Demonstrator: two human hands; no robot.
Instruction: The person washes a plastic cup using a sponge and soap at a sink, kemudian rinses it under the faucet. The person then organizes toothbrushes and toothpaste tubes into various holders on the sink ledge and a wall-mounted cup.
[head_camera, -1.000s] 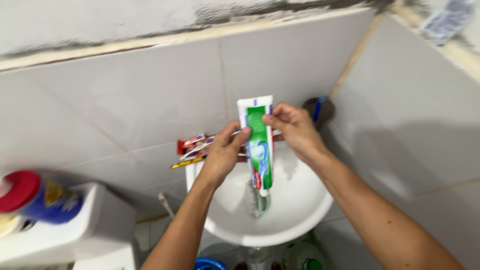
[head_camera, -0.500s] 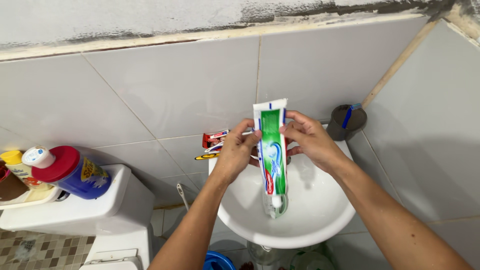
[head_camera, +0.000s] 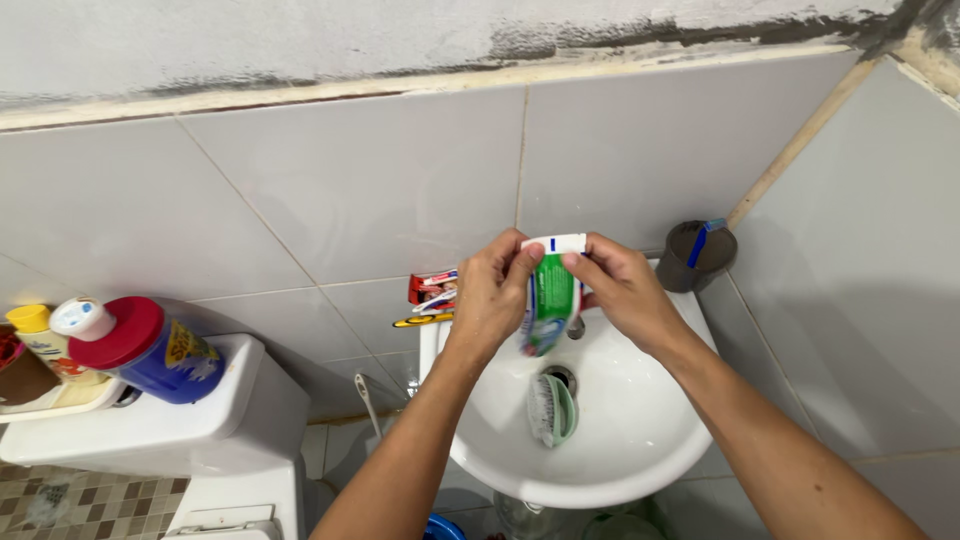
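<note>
A green-and-white plastic toothpaste tube (head_camera: 549, 300) is pinched at its flat end between left hand (head_camera: 492, 295) and right hand (head_camera: 620, 290) fingertips, partly folded, above a green scrubbing brush (head_camera: 550, 408) below the fingers.

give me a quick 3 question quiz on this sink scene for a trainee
1. True or false: both the left hand and the right hand grip the green and white tube.
2. What lies in the white sink beside the drain? A) a brush B) a sponge C) a razor
3. Fill in: the grey cup at the sink's back corner holds something ____ in colour.

Key
1. True: each hand pinches the tube near its flat upper end.
2. A: a pale green brush, bristles up.
3. Blue: a blue handle sticks out of the cup.
</note>
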